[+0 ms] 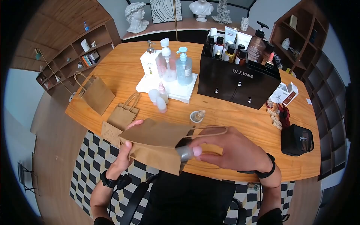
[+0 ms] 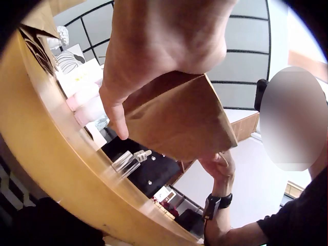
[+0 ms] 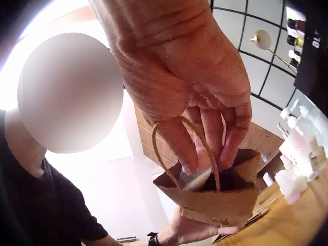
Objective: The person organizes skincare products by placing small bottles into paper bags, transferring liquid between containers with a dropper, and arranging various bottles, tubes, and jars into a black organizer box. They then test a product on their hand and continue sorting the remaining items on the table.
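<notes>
A brown paper bag (image 1: 159, 131) lies tipped on its side above the table's near edge, its mouth toward the right. My left hand (image 1: 123, 154) grips it by the bottom end, the thumb on the near side. At the mouth, my right hand (image 1: 238, 150) pinches a small translucent bottle (image 1: 183, 152) that is partly inside the bag. In the right wrist view, the fingers reach past a twisted paper handle (image 3: 163, 154) into the opening. A clear glass dropper bottle (image 1: 197, 116) stands on the table behind the bag.
More paper bags (image 1: 98, 95) stand at the left. A white tray (image 1: 182, 93) carries pump bottles, with small pink-white bottles (image 1: 161, 103) before it. Behind right stands a black cosmetics organizer (image 1: 225, 80); a black pouch (image 1: 297, 139) sits at the right edge.
</notes>
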The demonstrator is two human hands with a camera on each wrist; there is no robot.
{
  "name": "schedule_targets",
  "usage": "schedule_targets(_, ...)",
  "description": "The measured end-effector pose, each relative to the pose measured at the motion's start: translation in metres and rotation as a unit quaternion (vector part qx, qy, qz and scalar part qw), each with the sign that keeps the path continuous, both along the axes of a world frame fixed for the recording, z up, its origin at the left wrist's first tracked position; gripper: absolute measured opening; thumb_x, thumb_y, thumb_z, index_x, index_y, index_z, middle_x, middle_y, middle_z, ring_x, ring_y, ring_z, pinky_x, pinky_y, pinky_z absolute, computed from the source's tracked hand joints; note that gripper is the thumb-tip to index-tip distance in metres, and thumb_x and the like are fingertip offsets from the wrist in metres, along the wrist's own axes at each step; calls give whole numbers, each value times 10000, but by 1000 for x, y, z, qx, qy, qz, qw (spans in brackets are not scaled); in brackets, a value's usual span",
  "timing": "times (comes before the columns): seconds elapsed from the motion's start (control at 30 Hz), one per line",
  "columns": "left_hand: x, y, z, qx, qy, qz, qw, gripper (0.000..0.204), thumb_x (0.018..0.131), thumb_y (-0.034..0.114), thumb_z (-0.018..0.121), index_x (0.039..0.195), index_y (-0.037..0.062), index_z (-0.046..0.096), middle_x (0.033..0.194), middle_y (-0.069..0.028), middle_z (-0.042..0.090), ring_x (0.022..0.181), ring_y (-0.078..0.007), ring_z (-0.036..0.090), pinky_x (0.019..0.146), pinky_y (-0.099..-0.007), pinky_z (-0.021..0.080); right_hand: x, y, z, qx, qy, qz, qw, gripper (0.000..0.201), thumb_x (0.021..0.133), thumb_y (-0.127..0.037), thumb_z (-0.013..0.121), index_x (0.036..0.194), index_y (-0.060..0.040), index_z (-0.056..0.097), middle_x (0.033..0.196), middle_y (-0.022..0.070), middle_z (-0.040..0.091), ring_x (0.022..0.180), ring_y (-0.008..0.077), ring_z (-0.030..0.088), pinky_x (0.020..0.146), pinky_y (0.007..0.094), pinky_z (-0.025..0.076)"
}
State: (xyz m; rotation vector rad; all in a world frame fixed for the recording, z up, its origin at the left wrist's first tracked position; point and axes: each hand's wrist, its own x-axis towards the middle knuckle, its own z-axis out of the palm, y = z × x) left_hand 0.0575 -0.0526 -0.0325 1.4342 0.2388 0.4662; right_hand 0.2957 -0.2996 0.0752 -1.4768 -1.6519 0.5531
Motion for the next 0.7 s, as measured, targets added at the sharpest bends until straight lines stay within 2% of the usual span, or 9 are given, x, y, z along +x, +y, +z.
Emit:
schedule_targets(0.2, 2, -12, 6, 36, 29, -72, 996, 1075, 930, 840, 546, 1620, 50, 311, 1562, -137, 431, 1472, -257, 436, 1223, -443, 363, -10, -6, -1, -129, -94, 87, 983, 263, 987, -70, 658, 1245, -19, 648, 1089, 172, 700, 1033, 408, 687, 908, 484, 553)
schedule_targets(0.27, 5, -28, 8, -10, 53, -108, 993, 1103, 929, 864, 509, 1634, 46, 287, 1580, -143, 404, 1484, -261, 418, 1225, -452, 355, -17, -8, -7, -75, -153, 65, 983, 90, 971, -102, 665, 992, -18, 687, 984, 159, 697, 993, 388, 682, 810, 487, 546)
schedule_targets(0.3, 7, -37, 9, -17, 50, -120, 991, 1103, 940, 862, 492, 1647, 47, 262, 1590, -146, 392, 1498, -265, 397, 1232, -456, 343, -14, -12, -12, -148, -168, 109, 969, 124, 951, -113, 662, 1033, -33, 710, 994, 179, 702, 1026, 398, 675, 835, 485, 545)
schedule_targets(0.43, 15, -56, 1, -45, 35, -200, 978, 1060, 976, 844, 442, 1656, 58, 238, 1604, -146, 376, 1511, -270, 376, 1246, -463, 321, -13, -49, -48, -14, -26, 114, 993, 208, 951, -183, 670, 1097, -47, 728, 1028, 180, 719, 1041, 384, 682, 857, 464, 553)
schedule_targets(0.5, 19, -62, -3, -52, 36, -208, 976, 1043, 987, 835, 431, 1659, 63, 228, 1610, -147, 370, 1512, -267, 377, 1244, -464, 327, -5, -58, -65, -428, -106, 22, 897, 301, 952, -269, 679, 1160, -58, 730, 1077, 179, 730, 1071, 380, 684, 874, 453, 563)
schedule_targets(0.53, 20, -64, -4, -58, 37, -217, 974, 1027, 998, 825, 419, 1662, 68, 219, 1616, -147, 364, 1512, -263, 377, 1242, -466, 333, -6, -57, -65, -428, -106, 23, 897, 301, 952, -269, 679, 1160, -58, 730, 1077, 179, 730, 1071, 380, 684, 874, 453, 563)
schedule_targets(0.6, 20, -60, -10, -92, 34, -222, 970, 1011, 1007, 815, 413, 1663, 71, 216, 1620, -149, 361, 1514, -265, 380, 1238, -467, 344, -12, -46, -56, -75, -114, 164, 977, 338, 1016, -110, 618, 1339, -21, 659, 1407, 165, 657, 1261, 284, 655, 1020, 378, 546)
schedule_targets(0.63, 20, -59, -12, -125, 31, -228, 965, 995, 1015, 805, 406, 1664, 74, 212, 1624, -150, 358, 1516, -267, 382, 1235, -469, 354, -19, -32, -30, -75, -113, 164, 977, 338, 1016, -110, 618, 1339, -21, 659, 1407, 165, 657, 1261, 284, 655, 1020, 378, 546)
schedule_targets(0.7, 19, -60, -11, -145, 22, -219, 965, 993, 1016, 801, 411, 1664, 75, 212, 1627, -151, 356, 1522, -272, 382, 1234, -472, 361, -32, -3, 34, -384, -87, 76, 916, 318, 1017, -79, 590, 1317, -1, 657, 1347, 189, 675, 1247, 305, 660, 988, 383, 563)
